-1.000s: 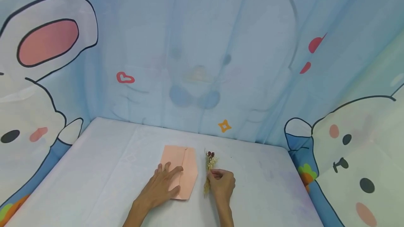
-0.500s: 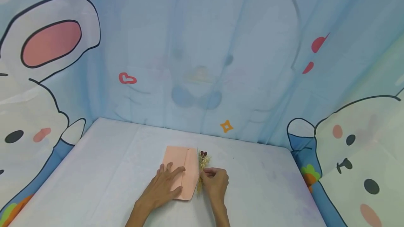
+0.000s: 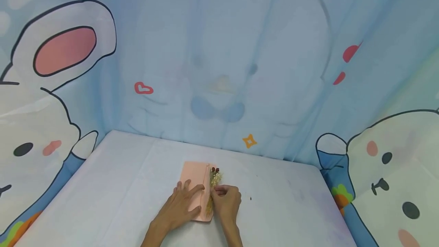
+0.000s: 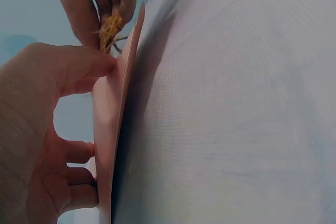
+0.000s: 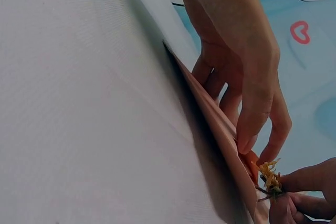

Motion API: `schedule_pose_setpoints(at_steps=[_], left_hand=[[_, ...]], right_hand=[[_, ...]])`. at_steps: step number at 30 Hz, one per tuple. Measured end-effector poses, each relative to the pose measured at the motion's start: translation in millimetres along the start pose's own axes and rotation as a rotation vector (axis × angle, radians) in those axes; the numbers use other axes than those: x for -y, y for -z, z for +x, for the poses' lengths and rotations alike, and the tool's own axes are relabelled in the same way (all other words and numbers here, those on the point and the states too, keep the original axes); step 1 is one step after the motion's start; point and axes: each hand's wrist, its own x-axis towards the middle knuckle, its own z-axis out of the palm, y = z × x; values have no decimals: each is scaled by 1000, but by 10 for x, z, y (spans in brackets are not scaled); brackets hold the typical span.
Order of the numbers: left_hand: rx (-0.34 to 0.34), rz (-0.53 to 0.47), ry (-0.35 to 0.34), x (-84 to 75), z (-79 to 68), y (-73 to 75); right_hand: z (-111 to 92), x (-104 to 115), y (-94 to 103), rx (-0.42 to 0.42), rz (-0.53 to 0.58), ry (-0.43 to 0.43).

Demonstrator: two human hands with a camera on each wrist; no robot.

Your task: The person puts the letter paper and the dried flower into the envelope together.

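A pink paper envelope (image 3: pixel 193 172) lies on the white-covered table, its flap side to the right. My left hand (image 3: pixel 181 203) rests on it with fingers spread, thumb and fingertips pressing the paper in the left wrist view. A small bunch of dried flowers (image 3: pixel 216 178), with dark red heads at the top and pale yellow sprays, lies over the envelope's right part. My right hand (image 3: pixel 226 203) pinches the bunch at its middle between thumb and fingers. Its yellow stem end (image 5: pixel 271 177) shows close by the left thumb and index finger in the right wrist view.
The white tabletop (image 3: pixel 291 201) spreads around both hands. A tiny dark bit (image 3: pixel 250 198) lies right of the right hand. A blue curtain (image 3: pixel 219 48) with cartoon animals hangs behind the table and along its sides.
My right hand has moved left with the dried flowers, from the table beside the envelope to over its right part. The left hand keeps its place on the envelope. A dark bit now shows on the table.
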Motion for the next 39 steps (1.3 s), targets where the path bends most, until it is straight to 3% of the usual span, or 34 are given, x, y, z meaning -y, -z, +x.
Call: schedule_pose_setpoints(at_steps=[10,16,26,39], left_hand=[[-41,23,20,49,-59,-28],[-49,31,-9,50,-53,-16],[-31,-8,0,53,-38,-29],[-36,-6,1,61,-60,24]], right_hand=[[-66,-95,-181,40,-19,-8],[-33,-85,-200,41,-32,-13],[-52,-55,-308,81,-41,45],[29,36,-337,207,-17,105]])
